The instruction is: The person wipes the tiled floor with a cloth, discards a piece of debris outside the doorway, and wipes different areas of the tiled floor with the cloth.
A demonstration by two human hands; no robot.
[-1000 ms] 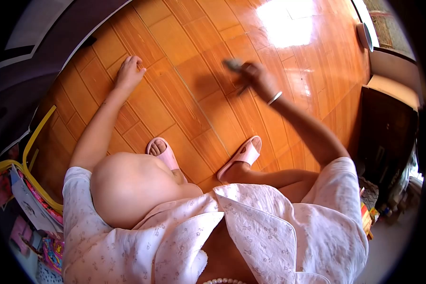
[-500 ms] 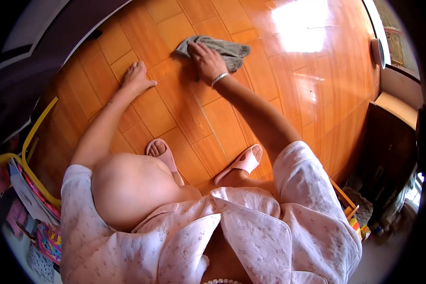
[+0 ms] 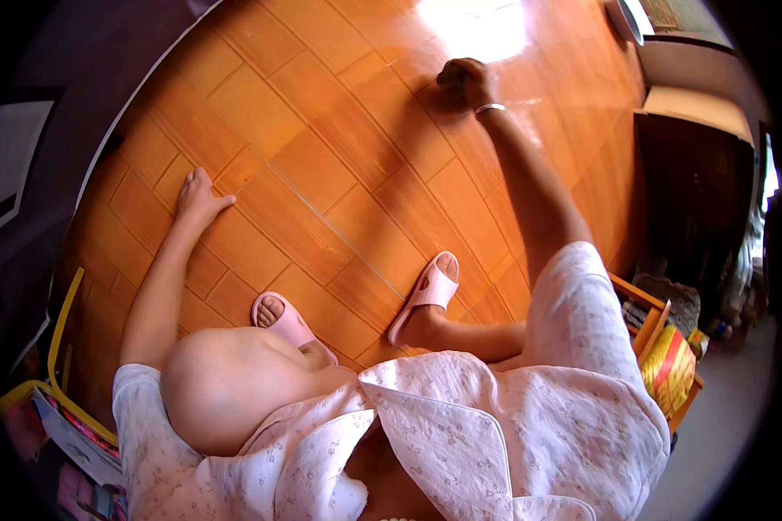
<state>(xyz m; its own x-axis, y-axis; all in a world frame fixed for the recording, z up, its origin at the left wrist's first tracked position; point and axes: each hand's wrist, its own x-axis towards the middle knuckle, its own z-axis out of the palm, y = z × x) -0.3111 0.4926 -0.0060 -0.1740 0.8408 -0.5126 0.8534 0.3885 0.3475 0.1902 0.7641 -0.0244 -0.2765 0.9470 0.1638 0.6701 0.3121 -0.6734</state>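
My right hand (image 3: 478, 85) is stretched far forward over the wood-look tile floor (image 3: 347, 148), a silver bracelet at its wrist. Its fingers grip a cloth (image 3: 451, 75), dark and bunched against the glare; earlier it showed as a grey-green rag. Much of the cloth is hidden by the hand and shadow. On the floor to the left, my left hand (image 3: 202, 198) leans with its palm down and thumb apart, holding nothing.
Pink slippers (image 3: 287, 323) are on my feet below the hands. A yellow-framed rack (image 3: 63, 347) with books stands at left, a dark cabinet (image 3: 691, 191) at right. Beside me is a wooden drawer (image 3: 639, 326) with a yellow packet (image 3: 672, 369).
My right hand has swept the cloth from the floor's middle forward and to the right, where it looks more bunched. The view has shifted; my left hand still rests on the floor.
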